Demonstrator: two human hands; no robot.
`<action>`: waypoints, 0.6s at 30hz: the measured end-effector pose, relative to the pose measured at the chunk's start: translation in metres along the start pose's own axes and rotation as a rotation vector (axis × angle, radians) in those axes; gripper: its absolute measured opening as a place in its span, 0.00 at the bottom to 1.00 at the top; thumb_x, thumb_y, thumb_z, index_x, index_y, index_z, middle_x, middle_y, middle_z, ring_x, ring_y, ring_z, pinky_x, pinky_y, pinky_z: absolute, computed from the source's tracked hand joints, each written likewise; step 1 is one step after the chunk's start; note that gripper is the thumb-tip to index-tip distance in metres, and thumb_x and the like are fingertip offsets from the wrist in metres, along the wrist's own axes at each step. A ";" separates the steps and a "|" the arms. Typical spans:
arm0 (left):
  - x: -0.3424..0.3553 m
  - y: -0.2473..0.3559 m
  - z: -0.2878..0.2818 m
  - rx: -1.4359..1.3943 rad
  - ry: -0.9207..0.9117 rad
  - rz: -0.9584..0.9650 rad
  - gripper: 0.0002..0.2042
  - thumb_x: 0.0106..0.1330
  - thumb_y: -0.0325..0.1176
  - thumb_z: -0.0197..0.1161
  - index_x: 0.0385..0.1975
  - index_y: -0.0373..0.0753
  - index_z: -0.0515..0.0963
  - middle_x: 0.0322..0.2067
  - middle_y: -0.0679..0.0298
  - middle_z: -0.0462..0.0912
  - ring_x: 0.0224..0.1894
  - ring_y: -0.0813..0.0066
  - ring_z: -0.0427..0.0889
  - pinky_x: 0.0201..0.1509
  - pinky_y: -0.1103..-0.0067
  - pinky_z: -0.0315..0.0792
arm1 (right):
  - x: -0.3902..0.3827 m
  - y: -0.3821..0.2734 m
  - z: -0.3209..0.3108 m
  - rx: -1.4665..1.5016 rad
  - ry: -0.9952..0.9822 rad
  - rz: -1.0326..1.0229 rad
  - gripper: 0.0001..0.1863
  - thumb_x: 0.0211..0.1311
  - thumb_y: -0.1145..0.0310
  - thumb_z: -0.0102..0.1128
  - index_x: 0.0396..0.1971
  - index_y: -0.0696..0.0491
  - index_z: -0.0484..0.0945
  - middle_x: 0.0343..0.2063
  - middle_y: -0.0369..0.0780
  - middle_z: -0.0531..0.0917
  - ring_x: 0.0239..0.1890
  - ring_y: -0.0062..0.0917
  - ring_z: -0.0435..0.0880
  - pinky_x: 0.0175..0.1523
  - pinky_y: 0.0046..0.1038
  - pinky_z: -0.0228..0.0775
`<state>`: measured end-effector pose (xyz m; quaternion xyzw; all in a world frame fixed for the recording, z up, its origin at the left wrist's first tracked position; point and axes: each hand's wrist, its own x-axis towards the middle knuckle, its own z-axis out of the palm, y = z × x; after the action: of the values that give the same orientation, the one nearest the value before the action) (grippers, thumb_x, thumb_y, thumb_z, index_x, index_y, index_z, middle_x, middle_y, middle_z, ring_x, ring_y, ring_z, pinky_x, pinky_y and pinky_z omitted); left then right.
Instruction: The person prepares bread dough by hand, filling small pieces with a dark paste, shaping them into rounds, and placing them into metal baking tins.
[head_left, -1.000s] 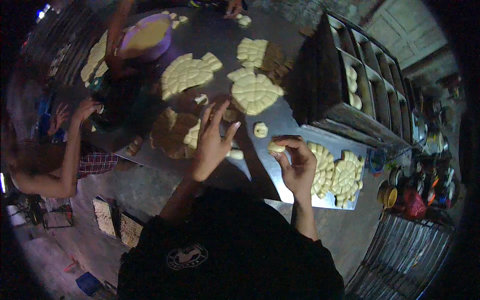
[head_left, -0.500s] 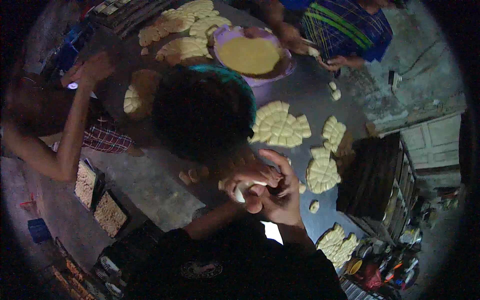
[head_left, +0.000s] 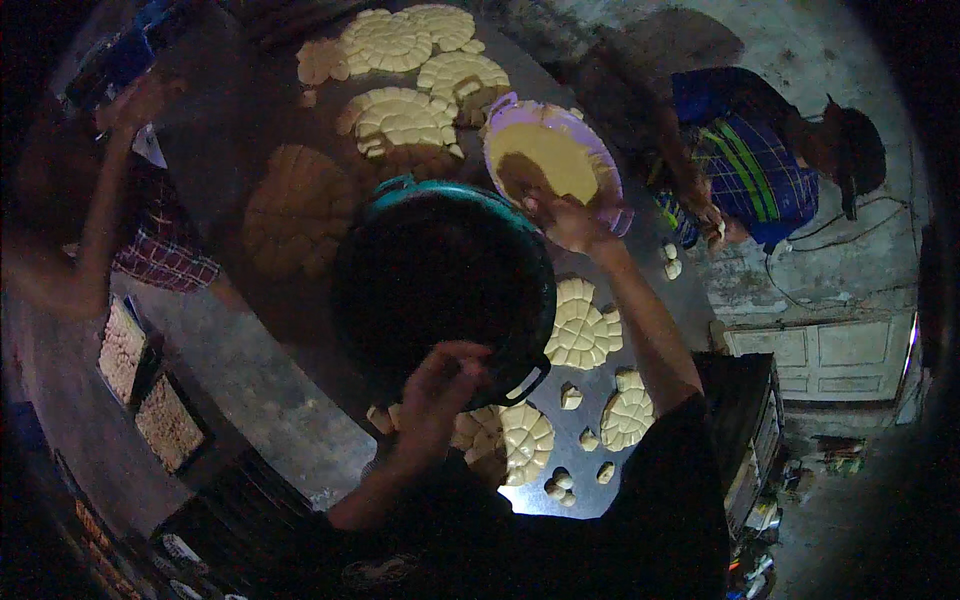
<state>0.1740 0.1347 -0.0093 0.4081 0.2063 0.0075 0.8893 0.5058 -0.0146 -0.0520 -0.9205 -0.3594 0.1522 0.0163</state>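
A large dark basin with a teal rim (head_left: 455, 190) stands in front of me, its inside too dark to make out. My left hand (head_left: 445, 385) is over its near edge with bent, blurred fingers; what they hold, if anything, does not show. My right hand (head_left: 575, 222) reaches past the basin to the near rim of a purple basin (head_left: 612, 165) filled with yellow paste (head_left: 555, 160). Its fingers are drawn together over the paste, and what is between them is hidden. Flat dough rounds scored into pieces (head_left: 582, 330) lie right of the dark basin. Small dough lumps (head_left: 562, 485) sit nearer me.
More scored dough rounds (head_left: 390, 40) lie at the table's far end. A person in a blue and green shirt (head_left: 745, 160) works at the far right, and another person's arm (head_left: 95, 240) is at the left. Trays of small pieces (head_left: 170, 425) stand lower left; a dark rack (head_left: 745, 420) is at the right.
My hands, together around a pale piece before, have parted. The right has moved far ahead to the purple basin; the left is over the dark basin. The view has shifted.
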 end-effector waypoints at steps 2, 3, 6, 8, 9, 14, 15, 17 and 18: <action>-0.001 0.003 -0.010 -0.151 0.065 -0.128 0.13 0.71 0.31 0.55 0.53 0.36 0.72 0.39 0.67 0.75 0.43 0.80 0.74 0.49 0.79 0.68 | 0.009 0.023 0.023 0.073 -0.063 0.067 0.28 0.72 0.48 0.42 0.61 0.51 0.71 0.54 0.48 0.78 0.56 0.38 0.76 0.61 0.33 0.64; 0.000 0.005 -0.019 -0.245 0.076 -0.129 0.13 0.71 0.31 0.55 0.53 0.37 0.72 0.39 0.68 0.75 0.42 0.80 0.73 0.48 0.80 0.68 | 0.009 0.025 0.027 0.144 -0.019 0.089 0.29 0.72 0.45 0.40 0.61 0.50 0.71 0.55 0.49 0.77 0.58 0.38 0.75 0.63 0.34 0.63; 0.003 0.013 -0.018 -0.240 0.056 -0.061 0.15 0.71 0.33 0.55 0.54 0.37 0.72 0.39 0.67 0.75 0.43 0.80 0.72 0.48 0.79 0.68 | -0.027 -0.016 0.000 0.538 0.245 0.090 0.32 0.73 0.42 0.38 0.62 0.52 0.70 0.55 0.47 0.77 0.60 0.34 0.74 0.64 0.34 0.62; 0.004 0.028 -0.003 -0.044 0.010 -0.007 0.16 0.72 0.34 0.53 0.56 0.37 0.71 0.40 0.66 0.75 0.44 0.78 0.73 0.51 0.78 0.68 | -0.072 -0.068 -0.052 0.814 0.256 0.275 0.29 0.75 0.48 0.41 0.63 0.54 0.68 0.52 0.45 0.79 0.57 0.30 0.75 0.63 0.33 0.64; 0.005 0.035 0.010 0.106 -0.030 0.004 0.17 0.73 0.35 0.52 0.57 0.37 0.70 0.41 0.65 0.75 0.46 0.77 0.73 0.53 0.77 0.67 | -0.091 -0.065 -0.037 1.162 0.303 0.270 0.23 0.74 0.55 0.45 0.60 0.53 0.72 0.48 0.42 0.81 0.52 0.25 0.77 0.57 0.29 0.67; -0.020 0.010 0.049 -0.254 -0.247 -0.060 0.21 0.76 0.42 0.48 0.61 0.35 0.66 0.49 0.60 0.76 0.55 0.71 0.74 0.64 0.72 0.64 | -0.221 -0.166 -0.066 1.762 0.307 0.129 0.16 0.70 0.72 0.53 0.56 0.54 0.73 0.43 0.41 0.83 0.42 0.19 0.82 0.43 0.20 0.76; -0.025 0.003 0.054 -0.423 -0.325 -0.174 0.21 0.76 0.43 0.48 0.61 0.34 0.65 0.51 0.59 0.75 0.56 0.71 0.74 0.66 0.72 0.64 | -0.240 -0.175 -0.066 1.788 0.354 0.080 0.16 0.70 0.73 0.53 0.55 0.55 0.73 0.43 0.41 0.83 0.41 0.20 0.83 0.41 0.21 0.77; -0.042 -0.006 0.067 -0.563 -0.373 -0.267 0.22 0.76 0.44 0.47 0.60 0.34 0.65 0.53 0.58 0.75 0.59 0.70 0.73 0.67 0.71 0.63 | -0.271 -0.178 -0.061 1.829 0.438 0.002 0.15 0.69 0.74 0.54 0.54 0.57 0.72 0.43 0.41 0.83 0.39 0.23 0.84 0.41 0.23 0.79; -0.053 -0.008 0.074 -0.532 -0.351 -0.236 0.22 0.76 0.45 0.47 0.60 0.34 0.65 0.54 0.58 0.74 0.59 0.70 0.73 0.67 0.71 0.64 | -0.287 -0.180 -0.059 1.847 0.477 -0.047 0.15 0.68 0.75 0.55 0.54 0.58 0.72 0.42 0.41 0.83 0.38 0.24 0.85 0.41 0.25 0.80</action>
<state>0.1516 0.0667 0.0474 0.1302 0.0868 -0.1125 0.9812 0.2053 -0.0676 0.1059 -0.5432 -0.1027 0.1836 0.8128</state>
